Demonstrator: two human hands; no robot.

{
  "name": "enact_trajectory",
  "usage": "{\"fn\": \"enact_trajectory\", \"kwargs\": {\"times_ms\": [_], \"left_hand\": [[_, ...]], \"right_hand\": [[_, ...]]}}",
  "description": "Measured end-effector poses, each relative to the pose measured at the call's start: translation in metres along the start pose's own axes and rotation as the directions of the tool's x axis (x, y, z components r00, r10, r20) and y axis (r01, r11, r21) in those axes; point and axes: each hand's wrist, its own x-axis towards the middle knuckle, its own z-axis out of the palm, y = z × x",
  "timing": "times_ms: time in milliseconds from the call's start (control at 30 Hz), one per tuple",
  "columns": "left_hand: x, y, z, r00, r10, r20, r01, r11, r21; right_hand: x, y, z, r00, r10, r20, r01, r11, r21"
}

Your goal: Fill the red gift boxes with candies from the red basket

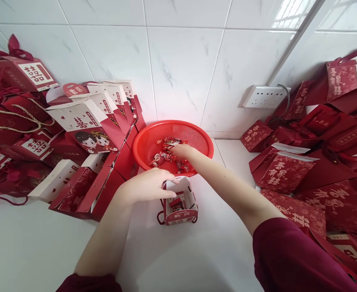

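A red plastic basket [201,134] with a perforated wall stands against the tiled wall. Several small wrapped candies [160,158] in red wrappers lie in its bottom. My right hand [181,151] reaches down into the basket among the candies; its fingertips are hidden, so their grip does not show. In front of the basket stands a small red and white gift box [181,217], open at the top, with dark red cord handles. A few red packets [177,202] lie inside it. Over the box's left wall is my left hand [149,186], thumb and fingers apart, holding nothing.
Red cartons with white flaps [90,109] and ribbon-tied boxes [17,73] are stacked on the left. More red boxes [291,170] crowd the right side. A white power strip [266,96] is on the wall. The white tabletop [160,259] extends towards me.
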Motion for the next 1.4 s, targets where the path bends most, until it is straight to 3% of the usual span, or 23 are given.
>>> {"fn": "enact_trajectory", "kwargs": {"times_ms": [100,200,300,333,400,467,500,567,667,733,833,967,1067,1233,1400], "left_hand": [[-0.003,0.0,-0.001,1.0,-0.006,0.029,0.005,1.0,0.006],[-0.008,0.003,-0.003,0.998,0.034,0.047,-0.034,0.999,0.001],[-0.012,0.009,-0.006,0.996,0.023,-0.092,-0.029,0.997,-0.075],[-0.013,0.012,-0.006,0.986,-0.014,-0.165,-0.008,0.991,-0.134],[-0.012,0.016,-0.006,0.949,-0.102,-0.298,0.018,0.962,-0.273],[-0.01,0.018,-0.005,0.911,-0.157,-0.382,-0.007,0.919,-0.393],[-0.008,0.019,-0.004,0.902,-0.156,-0.403,-0.046,0.893,-0.449],[-0.005,0.02,-0.001,0.901,-0.112,-0.419,-0.151,0.824,-0.545],[-0.002,0.021,0.004,0.891,-0.012,-0.455,-0.295,0.746,-0.597],[0.0,0.021,0.006,0.876,0.023,-0.482,-0.338,0.742,-0.579],[0.001,0.022,0.008,0.869,0.046,-0.493,-0.356,0.749,-0.559],[-0.003,0.022,0.006,0.873,0.084,-0.48,-0.335,0.818,-0.467],[-0.008,0.022,0.003,0.876,0.132,-0.463,-0.334,0.859,-0.387],[-0.013,0.022,-0.001,0.874,0.231,-0.427,-0.356,0.903,-0.24],[-0.014,0.022,0.0,0.867,0.246,-0.433,-0.364,0.906,-0.215]], "right_hand": [[-0.015,0.003,-0.01,0.996,0.009,-0.084,-0.001,0.995,0.099],[-0.044,0.006,-0.015,0.963,-0.026,-0.267,0.091,0.968,0.234],[-0.082,0.006,-0.014,0.905,-0.082,-0.417,0.251,0.896,0.367],[-0.095,0.005,-0.013,0.878,-0.113,-0.466,0.347,0.82,0.456],[-0.118,-0.001,-0.011,0.815,-0.154,-0.559,0.539,0.555,0.633],[-0.138,-0.009,-0.011,0.766,-0.145,-0.626,0.637,0.304,0.708],[-0.146,-0.014,-0.012,0.75,-0.131,-0.648,0.657,0.262,0.707],[-0.159,-0.024,-0.015,0.703,-0.108,-0.703,0.697,0.298,0.652],[-0.17,-0.035,-0.019,0.636,-0.11,-0.764,0.719,0.443,0.535],[-0.174,-0.038,-0.02,0.649,-0.106,-0.754,0.703,0.463,0.54],[-0.177,-0.039,-0.02,0.719,-0.1,-0.688,0.654,0.431,0.622],[-0.182,-0.035,-0.022,0.791,-0.171,-0.588,0.581,0.511,0.633],[-0.185,-0.03,-0.023,0.792,-0.24,-0.561,0.594,0.511,0.621],[-0.191,-0.025,-0.025,0.798,-0.25,-0.549,0.591,0.506,0.628],[-0.196,-0.028,-0.028,0.725,-0.242,-0.645,0.642,0.575,0.506]]}}
